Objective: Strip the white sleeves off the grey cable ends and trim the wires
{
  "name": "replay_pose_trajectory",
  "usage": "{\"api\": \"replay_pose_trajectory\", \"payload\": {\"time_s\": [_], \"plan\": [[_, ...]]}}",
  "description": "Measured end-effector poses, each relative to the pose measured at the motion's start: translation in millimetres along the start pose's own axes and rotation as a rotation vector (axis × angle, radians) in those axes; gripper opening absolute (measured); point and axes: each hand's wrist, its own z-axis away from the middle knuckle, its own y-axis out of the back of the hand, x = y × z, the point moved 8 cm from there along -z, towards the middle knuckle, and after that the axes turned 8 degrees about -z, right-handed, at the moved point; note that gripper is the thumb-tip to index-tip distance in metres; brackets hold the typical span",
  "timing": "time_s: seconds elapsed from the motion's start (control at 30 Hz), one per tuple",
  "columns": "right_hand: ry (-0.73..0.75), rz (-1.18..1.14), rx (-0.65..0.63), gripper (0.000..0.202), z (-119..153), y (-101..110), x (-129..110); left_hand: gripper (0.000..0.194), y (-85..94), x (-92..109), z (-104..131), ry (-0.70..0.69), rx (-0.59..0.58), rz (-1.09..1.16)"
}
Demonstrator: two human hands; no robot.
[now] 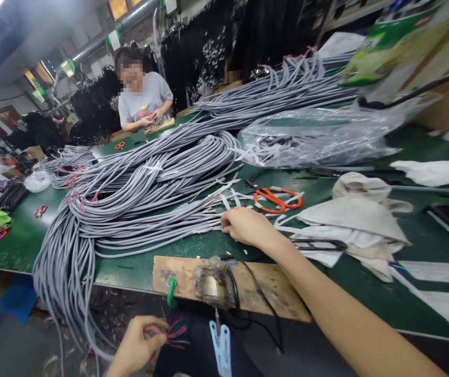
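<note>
My left hand [145, 337] is low, in front of the table edge, with its fingers closed round the end of a cable. Thin red and blue wires [177, 334] fan out past the fingertips. Over the table, my right hand [243, 226] has its fingers curled together at the ends of the grey cables [161, 222]; what lies between them is hidden. Between the hands, a wooden board [177, 269] carries a small metal device [213, 285] with a black cord. A light blue clip [221, 348] hangs below the device.
Orange-handled scissors [275, 200] lie beyond my right hand, near a cloth [358, 209] and black scissors [318, 244]. A clear plastic bag [310, 139] lies farther back. Another person [143, 99] sits across the green table [20, 241]. Grey cables hang over the left edge.
</note>
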Motion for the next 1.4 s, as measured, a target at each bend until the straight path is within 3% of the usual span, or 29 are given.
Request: {"api": "replay_pose_trajectory", "payload": {"time_s": [0.07, 0.13, 0.17, 0.23, 0.37, 0.43, 0.5, 0.6, 0.77, 0.87, 0.97, 1.07, 1.17, 1.27, 1.4], "plan": [[0.029, 0.047, 0.005, 0.02, 5.8, -1.1, -1.1, 0.031, 8.4, -7.9, 4.5, -0.062, 0.149, -0.176], [0.054, 0.083, 0.012, 0.024, 13.0, 0.8, 0.8, 0.026, 14.1, 10.5, 11.8, -0.137, 0.138, -0.215], [0.051, 0.1, 0.019, 0.026, 16.3, 3.4, 3.8, 0.026, 17.8, 29.3, 14.4, -0.183, 0.104, -0.197], [0.006, 0.132, 0.049, 0.027, 21.3, 12.4, 13.4, 0.026, 29.4, 85.4, 14.4, -0.356, 0.069, -0.171], [-0.136, 0.168, 0.137, 0.025, 26.0, 39.5, 35.1, 0.019, 53.9, 198.1, -20.4, -0.672, 0.258, -0.239], [-0.172, 0.163, 0.182, 0.021, 27.6, 53.1, 41.6, 0.021, 49.6, 231.3, -53.0, -0.708, 0.322, -0.373], [-0.18, 0.145, 0.234, 0.021, 29.1, 64.9, 44.8, 0.024, 39.1, 250.5, -83.2, -0.71, 0.311, -0.456], [-0.176, 0.094, 0.334, 0.03, 29.5, 78.5, 45.7, 0.022, 34.0, 263.8, -106.6, -0.718, 0.314, -0.441], [-0.157, -0.057, 0.469, 0.034, 19.4, 85.2, 29.1, 0.018, 53.1, 262.3, -105.3, -0.668, 0.403, -0.294], [-0.042, -0.381, 0.399, 0.025, 8.8, 70.0, 5.8, 0.018, 62.7, 258.7, -95.1, -0.691, 0.466, -0.152], [0.149, -0.74, 0.292, 0.035, 4.5, 52.4, -19.3, 0.018, 67.4, 259.9, -82.3, -0.816, 0.516, 0.011], [0.194, -1.049, 0.452, 0.039, 8.3, 52.1, -16.6, 0.017, 64.5, 263.4, -74.0, -0.91, 0.527, 0.016], [0.106, -1.284, 0.592, 0.04, 10.3, 47.4, -3.1, 0.017, 62.0, 264.6, -67.8, -0.95, 0.583, -0.021], [0.083, -1.388, 0.604, 0.04, 9.4, 41.5, -3.2, 0.02, 59.5, 264.3, -63.9, -0.974, 0.616, -0.026], [0.116, -1.317, 0.542, 0.042, 7.4, 36.0, -14.1, 0.02, 57.8, 264.1, -63.3, -0.957, 0.587, 0.002]]}}
